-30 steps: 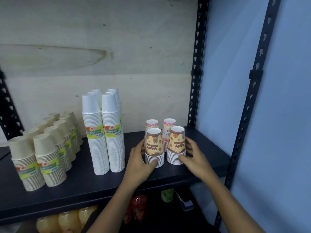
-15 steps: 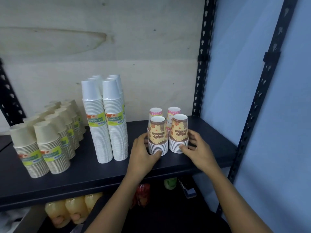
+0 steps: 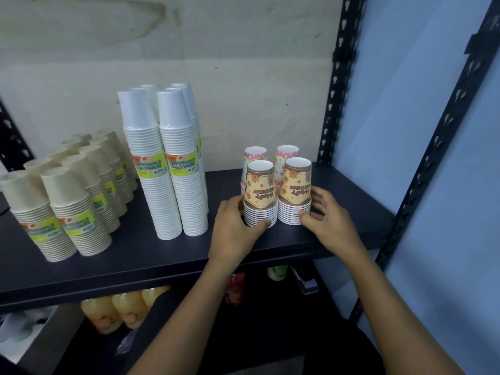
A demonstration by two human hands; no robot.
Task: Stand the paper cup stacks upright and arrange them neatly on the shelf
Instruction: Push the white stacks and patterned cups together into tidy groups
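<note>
Two short stacks of yellow-and-brown printed cups stand upside down on the dark shelf [image 3: 151, 253]. My left hand [image 3: 235, 231] curls round the base of the left printed stack [image 3: 260, 196], thumb across its front rim. My right hand [image 3: 326, 221] curls round the base of the right printed stack [image 3: 295, 193]. Two pink dotted stacks [image 3: 255, 154] stand just behind them. Tall white cup stacks [image 3: 165, 169] stand to the left, and several beige cup stacks [image 3: 78, 209] fill the shelf's left part, all upright.
Black perforated uprights [image 3: 335, 77] frame the shelf on the right, beside a blue wall. A plywood back panel closes the rear. On the lower shelf sit yellow drink bottles [image 3: 121, 312], red packets and a small dark box [image 3: 304, 278].
The view has tilted and moved closer. Both hands stay at the bases of the two printed stacks, which sit a little nearer together and squarer to the pink stacks.
</note>
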